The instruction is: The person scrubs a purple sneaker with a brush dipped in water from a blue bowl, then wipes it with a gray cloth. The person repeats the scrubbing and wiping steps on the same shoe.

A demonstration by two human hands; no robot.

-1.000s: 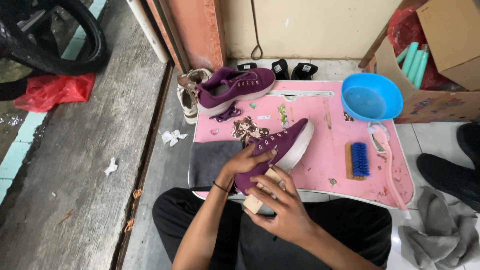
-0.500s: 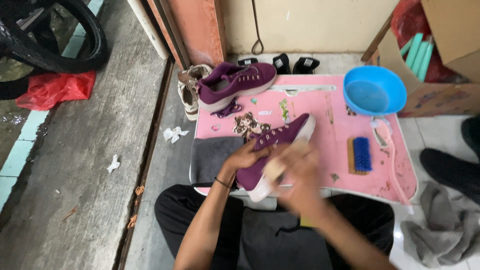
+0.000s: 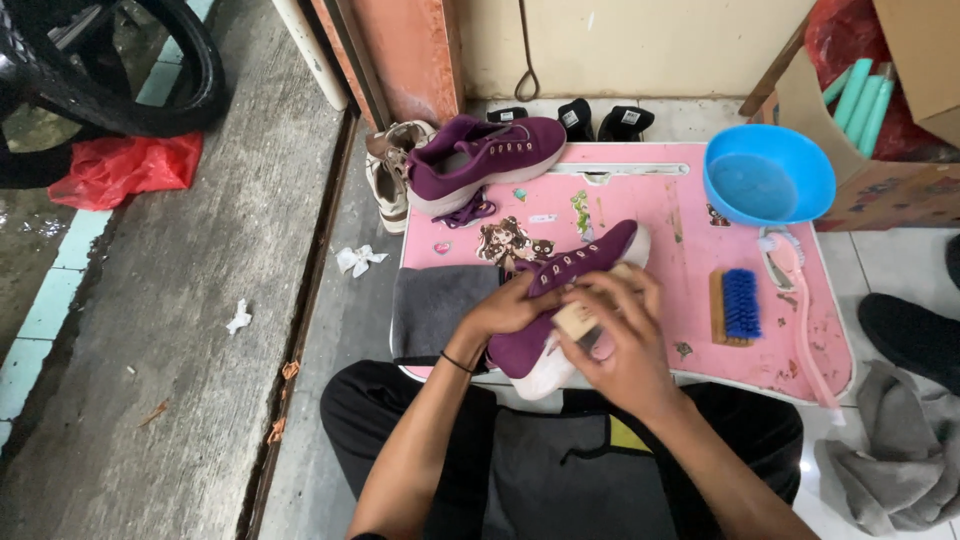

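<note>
Low on a pink tabletop [image 3: 690, 235], at lower centre of the frame, a purple shoe [image 3: 560, 300] is gripped by the left hand [image 3: 505, 308] and scrubbed with a wooden brush [image 3: 577, 318] clasped in the right hand [image 3: 625, 345], so the overhanging shoe could be pushed off by a hard stroke.

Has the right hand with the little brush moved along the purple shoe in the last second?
Yes. The right hand slid from the shoe's heel toward its laces, farther onto the pink table.
</note>
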